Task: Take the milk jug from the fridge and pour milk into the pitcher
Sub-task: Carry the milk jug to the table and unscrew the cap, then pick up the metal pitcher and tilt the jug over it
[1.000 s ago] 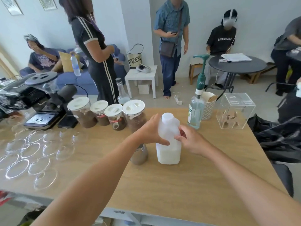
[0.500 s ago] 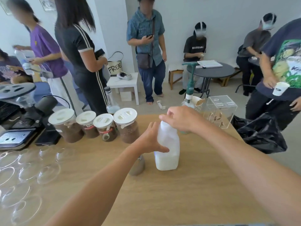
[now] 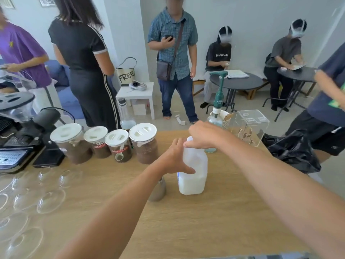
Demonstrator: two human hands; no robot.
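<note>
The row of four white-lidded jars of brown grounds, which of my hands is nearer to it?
Left. The left hand grips the white plastic milk jug's side, just right of the jars. The right hand sits atop the jug, farther right.

On the wooden table [image 3: 214,230], our right hand [image 3: 206,135] covers the top of the milk jug [image 3: 193,172], so we cannot see its cap. Our left forearm hides most of the pitcher [image 3: 158,189], perhaps metal. The pump bottle [image 3: 217,101] is partly blocked behind our right hand. The glasses [image 3: 28,200] and coffee machine [image 3: 13,146] run off the left edge.
</note>
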